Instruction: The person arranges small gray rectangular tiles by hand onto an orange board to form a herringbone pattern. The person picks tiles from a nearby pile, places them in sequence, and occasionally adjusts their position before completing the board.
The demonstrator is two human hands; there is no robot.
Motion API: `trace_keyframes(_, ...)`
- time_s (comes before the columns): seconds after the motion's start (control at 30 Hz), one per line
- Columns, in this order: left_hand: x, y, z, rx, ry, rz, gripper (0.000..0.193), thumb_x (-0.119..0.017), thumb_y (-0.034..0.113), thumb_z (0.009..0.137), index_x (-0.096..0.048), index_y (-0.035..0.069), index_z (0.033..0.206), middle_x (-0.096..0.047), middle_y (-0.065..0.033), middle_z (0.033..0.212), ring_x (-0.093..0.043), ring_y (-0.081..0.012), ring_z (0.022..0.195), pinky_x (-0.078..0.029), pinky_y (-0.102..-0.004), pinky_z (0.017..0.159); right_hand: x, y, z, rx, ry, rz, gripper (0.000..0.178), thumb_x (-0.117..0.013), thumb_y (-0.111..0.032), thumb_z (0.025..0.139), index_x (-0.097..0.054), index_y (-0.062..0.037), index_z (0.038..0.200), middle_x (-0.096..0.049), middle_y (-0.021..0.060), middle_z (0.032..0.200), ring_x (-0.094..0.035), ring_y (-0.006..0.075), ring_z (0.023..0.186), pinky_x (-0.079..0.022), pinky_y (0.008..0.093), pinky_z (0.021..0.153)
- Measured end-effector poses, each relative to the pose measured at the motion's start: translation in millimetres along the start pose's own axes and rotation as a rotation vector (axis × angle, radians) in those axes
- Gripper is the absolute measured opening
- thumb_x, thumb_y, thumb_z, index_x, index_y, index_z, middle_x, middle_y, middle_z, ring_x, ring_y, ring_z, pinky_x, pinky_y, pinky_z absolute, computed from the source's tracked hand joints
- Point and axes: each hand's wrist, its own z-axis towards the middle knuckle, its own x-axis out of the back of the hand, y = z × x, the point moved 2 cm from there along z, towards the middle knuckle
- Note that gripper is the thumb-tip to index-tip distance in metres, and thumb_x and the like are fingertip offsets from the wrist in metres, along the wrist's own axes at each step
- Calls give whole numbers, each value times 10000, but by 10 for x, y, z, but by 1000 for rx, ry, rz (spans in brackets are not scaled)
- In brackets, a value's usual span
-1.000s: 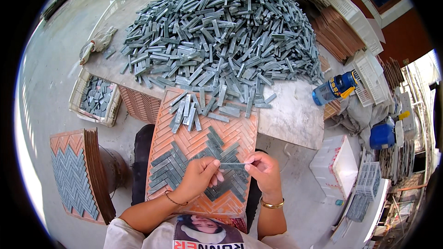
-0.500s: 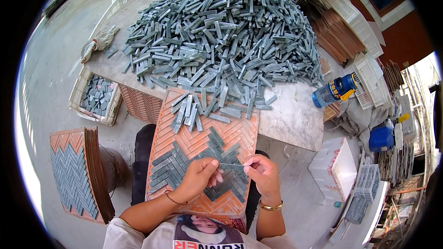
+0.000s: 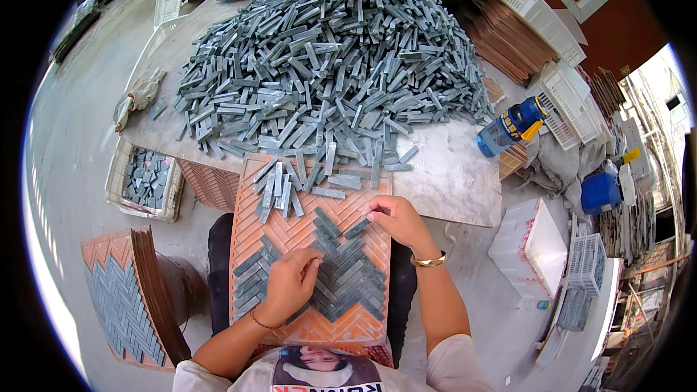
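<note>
An orange ribbed mould tray (image 3: pixel 352 330) rests across my lap, partly filled with dark grey-green stone strips (image 3: pixel 341 279) in a herringbone pattern. My left hand (image 3: pixel 292 282) is over the left middle of the pattern, thumb and forefinger pressed together; what they hold, if anything, is hidden. To the upper right, my right hand (image 3: pixel 396 219) is closed in a pinch beside the end of a single dark strip (image 3: pixel 356 229). Whether its fingertips grip anything cannot be made out. Loose strips (image 3: pixel 277 187) lie on the tray's far end.
A big heap of stone strips (image 3: pixel 327 65) covers the table (image 3: pixel 450 174) beyond the tray. A blue water bottle (image 3: pixel 512 127) stands at its right. Filled mould trays (image 3: pixel 123 297) are stacked at left, near a crate of stone chips (image 3: pixel 149 178). A white box (image 3: pixel 526 247) stands right.
The strip that was held between both hands no longer shows there. My hands have moved apart, the right one up and away, the left one slightly left. The whole view has shifted a little.
</note>
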Motion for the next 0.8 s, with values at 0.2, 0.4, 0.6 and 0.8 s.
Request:
trace_keyframes(0.2, -45, 61, 40, -304, -9, 301, 256, -619, -11, 786, -620, -3, 1042, -639, -138, 1020, -612, -294, 947, -485, -385, 791, -176, 72, 64, 128, 71, -273, 141, -682, -22, 768, -625, 36, 884, -646, 69, 819, -597, 130, 686, -490, 266, 645)
trace_keyframes(0.4, -285, 48, 59, -381, -196, 526, 521, -668, 144, 790, -523, 6, 1270, -494, -150, 1349, -459, -292, 1261, -339, -433, 1062, -329, -4, -56, 200, 255, -403, 211, -706, -4, 742, -632, 23, 938, -671, 115, 877, -656, 165, 714, -518, 272, 633)
trace_keyframes(0.6, -361, -19, -2, -370, -277, 683, 633, -663, 315, 803, -479, 14, 1328, -456, -132, 1401, -413, -279, 1310, -264, -465, 1108, -8, -50, -77, 97, 270, -415, 184, -719, -42, 748, -641, 10, 907, -673, 118, 838, -653, 168, 705, -511, 289, 625)
trace_keyframes(0.8, -350, 73, 60, -342, -278, 648, 682, -650, 349, 809, -436, 12, 1361, -407, -127, 1441, -372, -271, 1340, -251, -460, 1110, -286, -17, -133, 185, 258, -513, 162, -714, -78, 725, -588, -10, 799, -602, 130, 749, -616, 285, 691, -492, 372, 660)
